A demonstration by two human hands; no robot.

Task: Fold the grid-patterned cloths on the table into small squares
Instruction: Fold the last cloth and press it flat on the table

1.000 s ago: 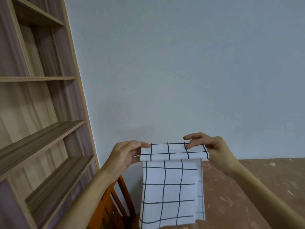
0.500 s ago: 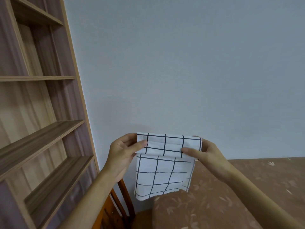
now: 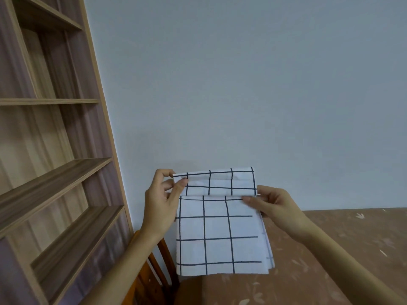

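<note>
A white cloth with a dark grid pattern (image 3: 220, 234) hangs in the air in front of me, folded into several layers. Its top strip is turned over and stands above the front flap. My left hand (image 3: 163, 201) pinches the upper left corner between thumb and fingers. My right hand (image 3: 275, 205) grips the right edge just below the top strip, thumb on the front layer. The lower end of the cloth dangles over the near left corner of the table (image 3: 319, 260).
The table is covered by a brown cloth with a pale leaf print. An orange wooden chair (image 3: 149, 271) stands at the table's left, below my left arm. A tall wooden shelf unit (image 3: 55, 172) fills the left side. A plain grey wall is behind.
The front flap has dropped and hangs longer than half a second ago. Both hands have shifted a little to the right and down, keeping hold of the cloth's top.
</note>
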